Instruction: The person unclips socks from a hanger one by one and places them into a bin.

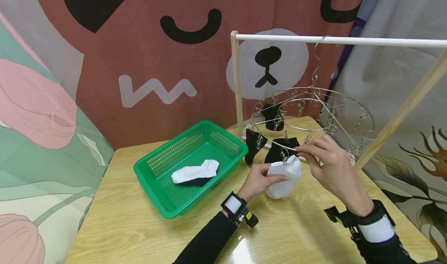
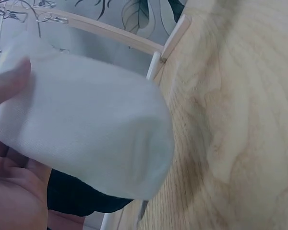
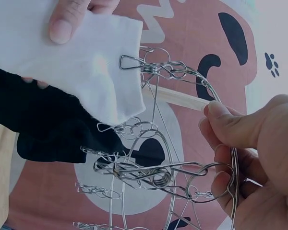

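- A white sock (image 1: 283, 187) hangs at four o'clock from centre, its cuff edge caught in a metal clip (image 3: 156, 68) beneath the round hanger (image 1: 313, 88).
- Done well, the step likely calls for a firm bite on the cuff, checked with a light tug before the fabric is freed, while the wire ring is kept level.
- The left hand (image 1: 257, 180), at the sock's nine o'clock, pinches it, thumb on the near face, fingers behind; its forearm enters from six o'clock.
- The right hand (image 1: 327, 162), at the sock's three o'clock, pinches the wire ring between thumb and fingers, its forearm rising from five o'clock.
- Black socks (image 1: 254, 144) hang toward eleven o'clock; a green basket (image 1: 178, 151) sits at nine.
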